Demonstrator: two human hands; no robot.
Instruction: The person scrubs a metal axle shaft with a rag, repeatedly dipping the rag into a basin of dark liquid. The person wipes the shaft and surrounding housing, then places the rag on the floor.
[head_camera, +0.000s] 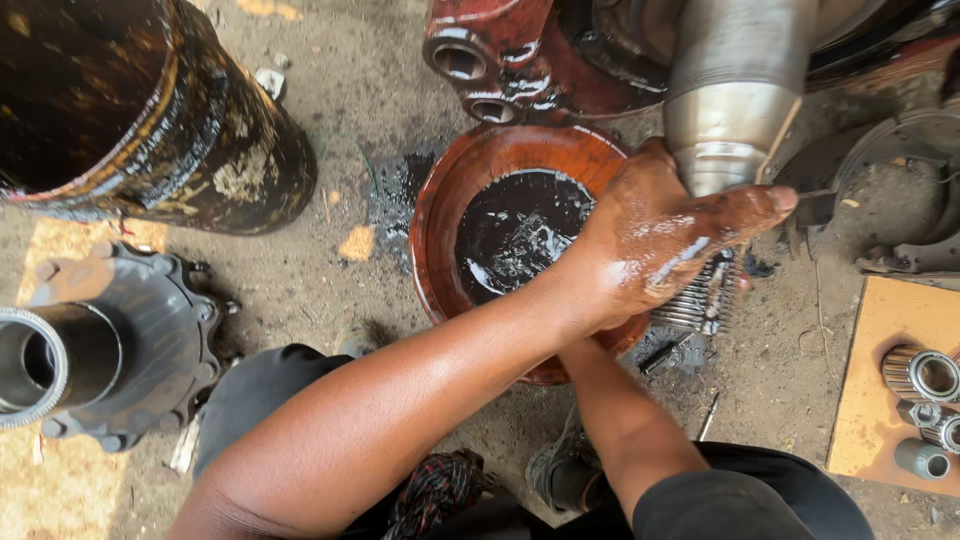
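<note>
Forearms: crossing low in view, left hand (660, 245) lying flat, fingers stretched together, oil-coated.
Right hand: hiding beneath the left; finger state cannot be told.
Bearing (700, 295): sitting under both hands, beside the red basin (440, 215) of dark oil.
Handling: looking heavy, rigid and slippery; gripping the ribbed outer ring seems safest.
Spindle (735, 90): hanging above, top cut off.

No packages, labels, signs or screens anywhere.

Black drum (130, 110) upper left, wheel hub (110, 345) below, bearings (925, 385) on cardboard (880, 330) at right
</note>
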